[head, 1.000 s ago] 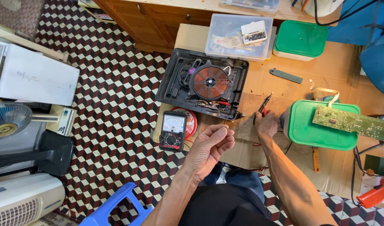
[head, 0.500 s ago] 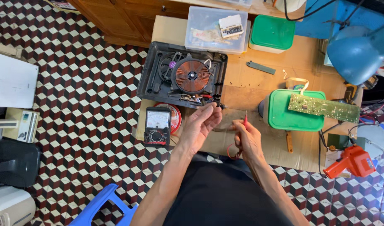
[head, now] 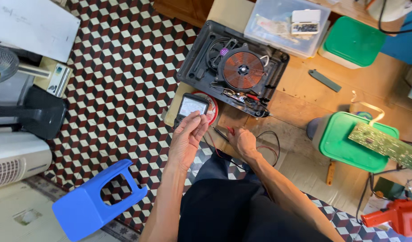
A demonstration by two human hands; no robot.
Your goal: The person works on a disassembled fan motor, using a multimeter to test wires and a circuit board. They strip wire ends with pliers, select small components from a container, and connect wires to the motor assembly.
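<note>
A black multimeter [head: 192, 105] lies on a red round thing at the wooden table's [head: 300, 103] near left corner. My left hand [head: 188, 141] reaches up to it, fingertips pinched on its lower part. My right hand [head: 242, 142] rests at the table's front edge, closed on the test probes [head: 229, 131], whose red and black leads [head: 271, 145] loop to the right. Beyond both hands sits an opened induction cooker [head: 206, 67] with its copper coil [head: 241, 71] and fan exposed.
A green-lidded tub [head: 349, 143] carries a green circuit board [head: 385, 144] at the right. A clear box [head: 277, 24] and another green lid [head: 351, 42] stand at the back. A blue stool [head: 91, 201], fans and a red tool [head: 401, 217] surround me.
My left hand has moved onto the multimeter. My right hand has dropped to the table's front edge with the probes. The camera has shifted and moved closer.
</note>
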